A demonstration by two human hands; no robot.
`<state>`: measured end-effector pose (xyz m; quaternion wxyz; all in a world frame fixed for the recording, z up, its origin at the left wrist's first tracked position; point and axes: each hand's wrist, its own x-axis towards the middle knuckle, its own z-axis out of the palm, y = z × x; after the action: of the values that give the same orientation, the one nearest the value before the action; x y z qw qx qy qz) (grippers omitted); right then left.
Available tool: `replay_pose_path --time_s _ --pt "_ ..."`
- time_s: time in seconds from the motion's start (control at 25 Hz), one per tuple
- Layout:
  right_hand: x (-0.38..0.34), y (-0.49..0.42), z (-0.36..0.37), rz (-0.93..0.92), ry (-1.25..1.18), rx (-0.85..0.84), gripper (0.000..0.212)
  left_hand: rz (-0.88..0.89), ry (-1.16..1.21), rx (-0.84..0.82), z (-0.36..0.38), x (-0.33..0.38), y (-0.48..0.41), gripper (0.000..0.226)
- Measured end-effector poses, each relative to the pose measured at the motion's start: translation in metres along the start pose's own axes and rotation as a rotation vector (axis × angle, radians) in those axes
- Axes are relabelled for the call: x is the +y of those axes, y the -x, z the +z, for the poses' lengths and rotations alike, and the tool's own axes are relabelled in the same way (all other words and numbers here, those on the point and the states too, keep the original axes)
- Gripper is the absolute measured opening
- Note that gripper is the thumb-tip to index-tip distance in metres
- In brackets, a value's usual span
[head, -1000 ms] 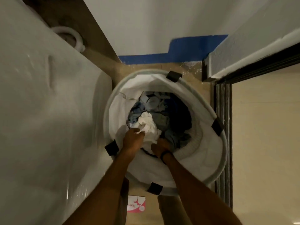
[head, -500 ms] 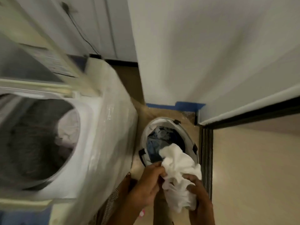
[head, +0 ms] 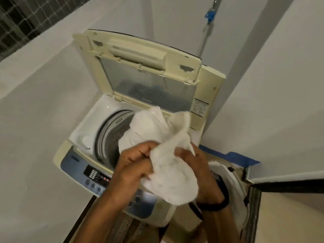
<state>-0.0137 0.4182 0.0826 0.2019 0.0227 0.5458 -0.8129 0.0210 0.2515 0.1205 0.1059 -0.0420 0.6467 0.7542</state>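
A crumpled white garment (head: pixel 168 155) hangs in the air over the front right part of a top-loading washing machine (head: pixel 82 134). My left hand (head: pixel 135 163) grips its lower left side. My right hand (head: pixel 201 174), with a black band on the wrist, grips it from the right. The machine's lid (head: pixel 140 67) stands open and upright at the back. Its drum (head: pixel 108 137) shows to the left of the garment; what lies inside is hidden.
A control panel (head: pixel 94 176) with buttons runs along the machine's front edge. A white laundry basket (head: pixel 235 186) stands on the floor to the right, partly behind my right arm. Walls close in on the left and right. Blue tape (head: pixel 235 156) marks the right wall's base.
I have lifted the white garment out of the laundry basket with both hands and carried it up and left over the washing machine. The view has swung from the basket to the machine.
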Motion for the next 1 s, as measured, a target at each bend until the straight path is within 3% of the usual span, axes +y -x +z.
replay_pose_path --time_s 0.08,0.16,0.24,0.32,0.4,0.6,0.72,0.84,0.92,1.0 --pt "0.022 -0.037 0.023 0.050 -0.055 0.001 0.027 0.013 -0.166 0.260 -0.040 -0.011 -0.028 0.028" --pt "0.055 -0.077 0.040 0.123 0.237 0.077 0.027 -0.102 -0.443 0.428 -0.079 -0.039 -0.055 0.030" --pt "0.097 -0.099 0.034 0.267 0.560 0.186 0.036 -0.282 -0.723 0.442 -0.106 -0.068 -0.066 0.046" --pt "0.126 -0.091 0.019 0.329 0.747 0.318 0.034 -0.336 -0.746 0.418 -0.113 -0.093 -0.060 0.055" --pt "0.142 -0.073 0.003 0.269 0.648 0.412 0.021 -0.334 -0.693 0.415 -0.100 -0.106 -0.052 0.058" --pt "0.145 -0.012 -0.063 0.125 0.340 0.721 0.015 -0.332 -0.678 0.425 -0.029 -0.123 -0.051 0.049" --pt "0.160 0.028 -0.130 0.167 0.353 0.865 0.022 -0.299 -0.689 0.265 0.040 -0.138 -0.051 0.036" --pt "0.204 0.065 -0.211 0.381 0.327 0.950 0.027 -0.359 -0.748 -0.090 0.115 -0.186 -0.055 0.027" --pt "0.247 0.079 -0.268 0.566 0.312 0.973 0.028 -0.466 -0.833 -0.320 0.157 -0.244 -0.064 0.029" --pt "0.308 0.081 -0.330 0.719 0.349 0.948 0.031 -0.580 -0.869 -0.418 0.194 -0.325 -0.080 0.032"
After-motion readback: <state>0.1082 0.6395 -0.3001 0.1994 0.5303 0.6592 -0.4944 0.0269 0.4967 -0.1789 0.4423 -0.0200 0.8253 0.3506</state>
